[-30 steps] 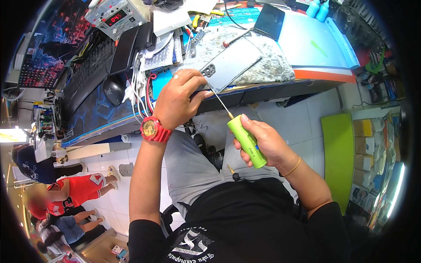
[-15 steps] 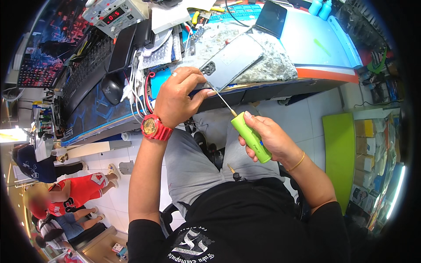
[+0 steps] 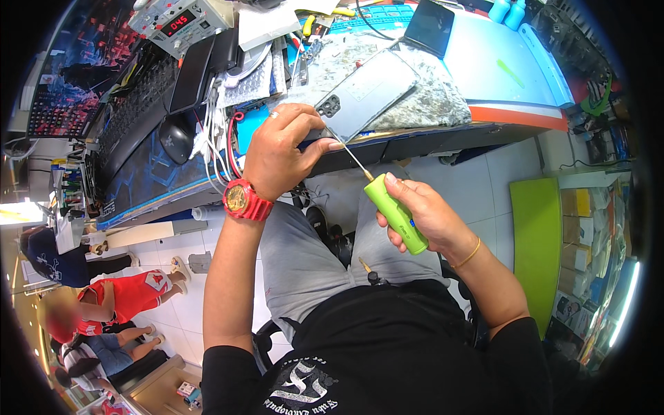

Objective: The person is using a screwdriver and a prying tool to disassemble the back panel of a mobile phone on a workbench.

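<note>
A grey smartphone (image 3: pixel 370 86), its rear cameras in a dark cluster, lies slanted across the bench's front edge. My left hand (image 3: pixel 287 145) pinches the end of it nearest the cameras, thumb below and fingers above. A green pen-style electric screwdriver (image 3: pixel 398 214) is gripped in my right hand (image 3: pixel 432 218), over my lap. Its long thin shaft slants up and left to the phone's edge beside my left thumb. The tip is too fine to tell whether it touches the phone.
A stained work mat (image 3: pixel 439 104) lies under the phone. Behind stands a dark phone (image 3: pixel 430 29); cables (image 3: pixel 218 149), a mouse (image 3: pixel 176 138) and a power supply (image 3: pixel 183 24) crowd the left side. People (image 3: pixel 128 301) are farther off at lower left.
My right hand and the screwdriver have shifted very slightly upward. My left hand stays on the phone. The power supply's red display reads differently, and the person in red has moved an arm.
</note>
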The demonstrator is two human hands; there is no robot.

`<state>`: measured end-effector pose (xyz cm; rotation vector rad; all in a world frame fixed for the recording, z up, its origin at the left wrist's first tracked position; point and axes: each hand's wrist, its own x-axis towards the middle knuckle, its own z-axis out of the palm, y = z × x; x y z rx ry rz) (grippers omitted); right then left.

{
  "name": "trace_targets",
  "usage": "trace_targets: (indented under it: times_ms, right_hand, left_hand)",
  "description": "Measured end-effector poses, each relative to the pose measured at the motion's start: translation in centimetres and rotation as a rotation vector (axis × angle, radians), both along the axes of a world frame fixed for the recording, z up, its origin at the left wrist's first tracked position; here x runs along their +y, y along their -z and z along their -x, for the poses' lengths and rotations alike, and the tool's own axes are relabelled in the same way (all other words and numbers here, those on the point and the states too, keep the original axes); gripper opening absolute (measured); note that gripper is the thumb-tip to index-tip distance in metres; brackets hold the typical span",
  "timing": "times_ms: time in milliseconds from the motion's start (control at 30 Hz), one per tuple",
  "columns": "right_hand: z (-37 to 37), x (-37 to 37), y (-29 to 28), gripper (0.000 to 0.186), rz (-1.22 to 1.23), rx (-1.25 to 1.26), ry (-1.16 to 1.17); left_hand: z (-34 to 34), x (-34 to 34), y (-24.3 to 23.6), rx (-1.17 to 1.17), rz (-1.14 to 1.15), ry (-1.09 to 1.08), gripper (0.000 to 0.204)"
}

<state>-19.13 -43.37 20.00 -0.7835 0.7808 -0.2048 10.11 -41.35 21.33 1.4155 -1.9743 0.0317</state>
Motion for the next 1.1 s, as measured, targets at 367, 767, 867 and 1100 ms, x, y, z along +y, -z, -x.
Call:
trace_targets:
  times_ms: [367,767,867,1100]
  right_hand:
    - [-0.20,-0.07,0.30,0.053,0.024,0.001,0.011]
    - [-0.29,0.11,0.24,0.050,0.036,0.011,0.026]
    - [-0.25,0.08,0.24,0.049,0.040,0.012,0.024]
    - [-0.27,0.12,0.41,0.048,0.040,0.007,0.029]
  left_hand:
    - [0.10,-0.05,0.00,0.011,0.011,-0.004,0.034]
    - [0.01,-0.13,0.02,0.003,0.009,-0.009,0.033]
    - [0.03,-0.10,0.00,0.006,0.000,-0.013,0.033]
    - [0.14,-0.08,-0.09,0.014,-0.007,-0.021,0.033]
